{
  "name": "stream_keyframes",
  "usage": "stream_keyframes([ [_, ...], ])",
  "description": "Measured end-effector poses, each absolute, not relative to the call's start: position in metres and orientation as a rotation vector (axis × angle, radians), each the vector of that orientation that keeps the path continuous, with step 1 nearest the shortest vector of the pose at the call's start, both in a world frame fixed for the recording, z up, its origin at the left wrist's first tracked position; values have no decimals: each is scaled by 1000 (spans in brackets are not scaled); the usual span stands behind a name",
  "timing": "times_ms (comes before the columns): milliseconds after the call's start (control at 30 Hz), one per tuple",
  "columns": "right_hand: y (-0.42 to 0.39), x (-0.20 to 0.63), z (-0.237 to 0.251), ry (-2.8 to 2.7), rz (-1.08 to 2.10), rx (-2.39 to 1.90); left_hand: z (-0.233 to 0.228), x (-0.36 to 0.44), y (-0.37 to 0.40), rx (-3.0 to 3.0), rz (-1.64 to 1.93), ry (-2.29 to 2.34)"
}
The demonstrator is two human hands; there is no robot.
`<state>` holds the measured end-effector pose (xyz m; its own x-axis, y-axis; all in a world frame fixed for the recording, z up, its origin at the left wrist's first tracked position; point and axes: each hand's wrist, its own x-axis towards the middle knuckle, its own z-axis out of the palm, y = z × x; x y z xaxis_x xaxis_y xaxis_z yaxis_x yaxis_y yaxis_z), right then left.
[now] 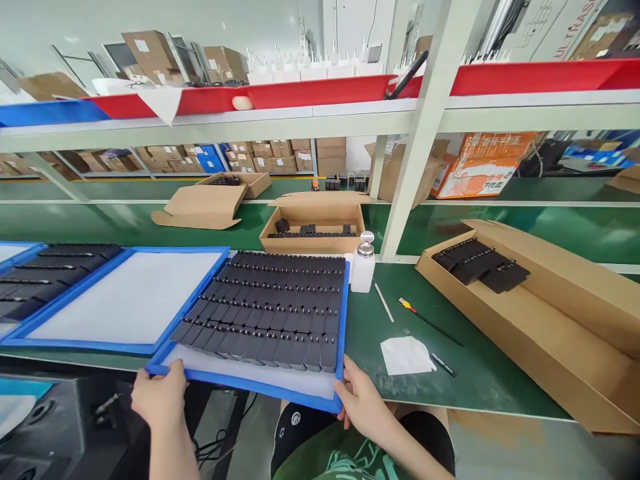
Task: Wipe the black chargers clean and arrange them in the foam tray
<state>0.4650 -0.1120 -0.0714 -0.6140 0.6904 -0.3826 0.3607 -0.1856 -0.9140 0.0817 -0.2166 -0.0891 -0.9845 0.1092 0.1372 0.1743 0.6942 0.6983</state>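
A blue-framed tray with a white bottom carries several rows of small black rectangular parts with shiny knobs along their ends. Its near edge juts out past the front of the green bench. My left hand grips the near left corner of this tray, and my right hand holds the near right corner, thumb on top of the rim. To the left, touching its side, lies a second blue-framed tray with only its white bottom showing.
Right of the tray are a white pump bottle, a white pen-like stick, a brush, a white cloth and a black marker. Long cardboard boxes with black parts stand right and behind. A shelf post rises at the back.
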Motion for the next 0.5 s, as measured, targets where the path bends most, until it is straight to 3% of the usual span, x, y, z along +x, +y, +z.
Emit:
stream_keyframes([
  [200,-82,473,-69,-1784,1885,-1155,-81,112,-217,45,-1171,-2834],
  [500,-58,465,-78,-1879,1895,-1109,-72,126,-202,-193,-1149,-2849],
])
